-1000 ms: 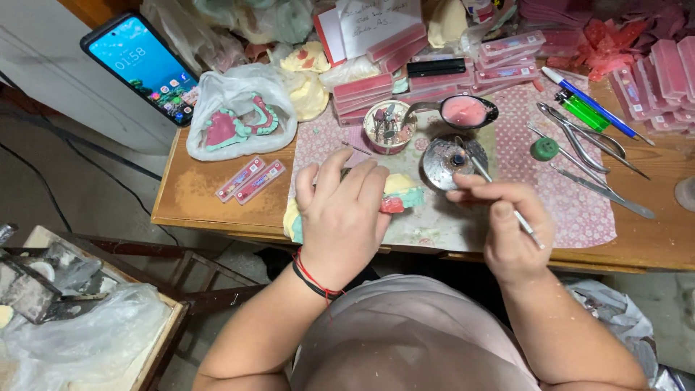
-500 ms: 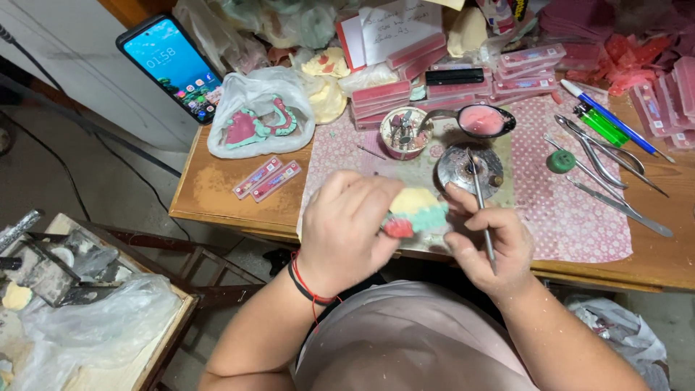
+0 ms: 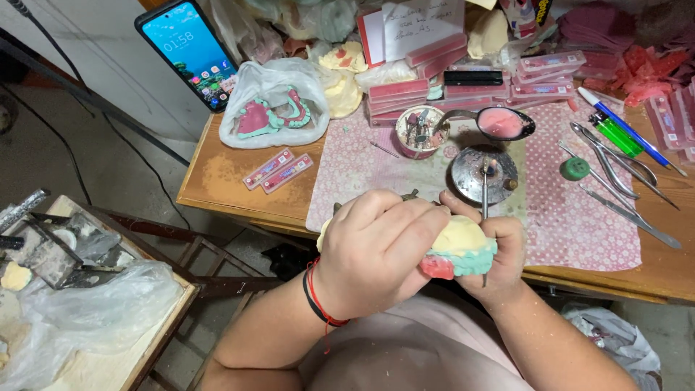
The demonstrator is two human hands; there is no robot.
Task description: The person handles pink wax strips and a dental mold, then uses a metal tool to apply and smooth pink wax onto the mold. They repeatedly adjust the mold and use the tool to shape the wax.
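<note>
The cast (image 3: 463, 242), a pale yellow plaster dental model with a teal base and a pink wax patch at its lower edge, sits between both hands just in front of the near edge of the tabletop (image 3: 224, 177). It looks stiff and fairly heavy for its bulk, but brittle: plaster chips if knocked, and the pink wax is soft and would mark under pressure. The thick base is the safest place to hold, keeping off the wax.

The left hand (image 3: 373, 250) wraps over the cast's top and side, fingers closed around it. The right hand (image 3: 499, 250) cups it from the far side, fingers closed on the cast and pinching a thin metal tool (image 3: 484, 190) that points up toward a round metal dish (image 3: 483, 176).

Beyond lie a spoon (image 3: 499, 123) of pink material, a small cup (image 3: 420, 132) of burs, pliers (image 3: 615, 163), flat pink boxes (image 3: 399, 90), a bag (image 3: 274, 101) with more casts, and a phone (image 3: 190, 51).
</note>
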